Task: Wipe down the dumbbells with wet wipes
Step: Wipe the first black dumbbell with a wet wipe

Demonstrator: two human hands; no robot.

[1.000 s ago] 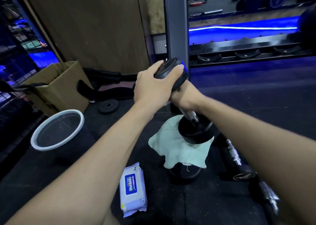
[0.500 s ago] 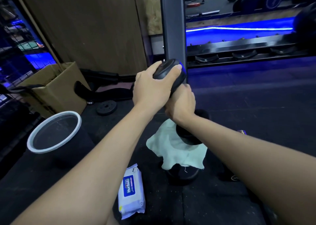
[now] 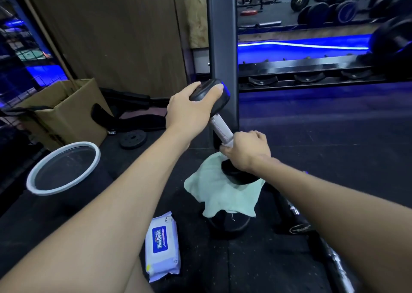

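Dumbbell (image 3: 219, 123): tilted, lower head set on pale green cloth (image 3: 219, 192) draped over another black weight on floor. Left hand (image 3: 189, 109): fingers curled over upper head, gripping. Right hand (image 3: 247, 151): closed round lower end of knurled handle; white edge at fingers, wipe or not unclear. Lower head mostly hidden by wrist. Wet wipes pack (image 3: 162, 247): flat on floor, near. White-rimmed bin (image 3: 63, 167), cardboard box (image 3: 64, 112): left. Rack post (image 3: 221, 47): behind.

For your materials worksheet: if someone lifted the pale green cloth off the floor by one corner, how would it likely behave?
The cloth is probably floppy: it drapes in folds over a dark round weight. Likely light, as thin fabric. It may snag, since the dumbbell's lower head rests on it.
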